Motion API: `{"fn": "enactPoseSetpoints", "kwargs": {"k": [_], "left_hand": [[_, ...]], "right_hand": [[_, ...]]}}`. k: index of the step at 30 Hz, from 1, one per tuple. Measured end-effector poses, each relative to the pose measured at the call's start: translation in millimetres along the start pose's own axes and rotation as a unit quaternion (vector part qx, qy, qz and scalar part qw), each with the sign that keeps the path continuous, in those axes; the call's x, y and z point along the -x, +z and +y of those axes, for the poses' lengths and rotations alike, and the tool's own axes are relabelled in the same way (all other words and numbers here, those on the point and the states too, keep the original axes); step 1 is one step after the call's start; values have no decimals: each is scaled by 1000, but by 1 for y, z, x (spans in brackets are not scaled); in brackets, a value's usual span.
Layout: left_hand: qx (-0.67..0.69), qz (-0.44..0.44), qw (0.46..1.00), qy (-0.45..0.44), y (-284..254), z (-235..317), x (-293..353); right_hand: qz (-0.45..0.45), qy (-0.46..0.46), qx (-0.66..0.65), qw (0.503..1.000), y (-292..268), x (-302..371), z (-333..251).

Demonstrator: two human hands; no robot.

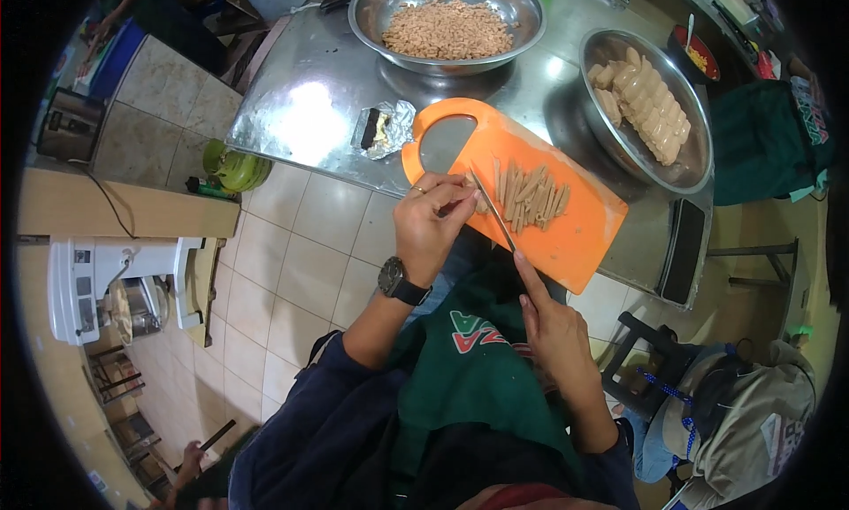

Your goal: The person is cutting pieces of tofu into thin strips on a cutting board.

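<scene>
An orange cutting board (591, 216) lies at the steel table's near edge. My right hand (553, 324) is closed round the handle of a knife (497, 214), its forefinger stretched along the top. The blade slants up and left across the board. By the blade's far end, my left hand (435, 207) is closed with its fingertips pinched on a small piece of light-brown food (472, 181), mostly hidden by the fingers. Right of the blade lies a pile of thin light-brown food sticks (532, 197).
A steel bowl of small brown bits (447, 30) stands behind the board. Another steel bowl (694, 169) at the right holds packed sausage-like pieces (650, 103). An opened foil wrapper (389, 130) with a dark block lies left of the board. A black stool (650, 360) stands at lower right.
</scene>
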State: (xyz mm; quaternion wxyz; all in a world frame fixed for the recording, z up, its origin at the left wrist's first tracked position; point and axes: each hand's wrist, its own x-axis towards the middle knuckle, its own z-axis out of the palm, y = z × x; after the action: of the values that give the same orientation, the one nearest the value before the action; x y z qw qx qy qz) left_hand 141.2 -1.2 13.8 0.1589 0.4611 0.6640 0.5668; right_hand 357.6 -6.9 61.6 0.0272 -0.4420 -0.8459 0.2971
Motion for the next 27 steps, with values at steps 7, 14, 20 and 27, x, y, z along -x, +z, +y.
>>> {"fn": "enactPoseSetpoints", "kwargs": {"k": [7,14,20,27], "left_hand": [[6,2,1000,2,0,-5,3],[-13,-4,1000,3,-3,-3,2],[0,-1,1000,6,0,-1,1],[-5,-12,1000,-2,-3,-5,2]], "right_hand": [[-4,8,15,1000,9,-13,-8],[26,3,-17,1000,16,3,5],[55,-26,-47,997,13,3,1],[13,2,-1,1000,11,1,-3]]}}
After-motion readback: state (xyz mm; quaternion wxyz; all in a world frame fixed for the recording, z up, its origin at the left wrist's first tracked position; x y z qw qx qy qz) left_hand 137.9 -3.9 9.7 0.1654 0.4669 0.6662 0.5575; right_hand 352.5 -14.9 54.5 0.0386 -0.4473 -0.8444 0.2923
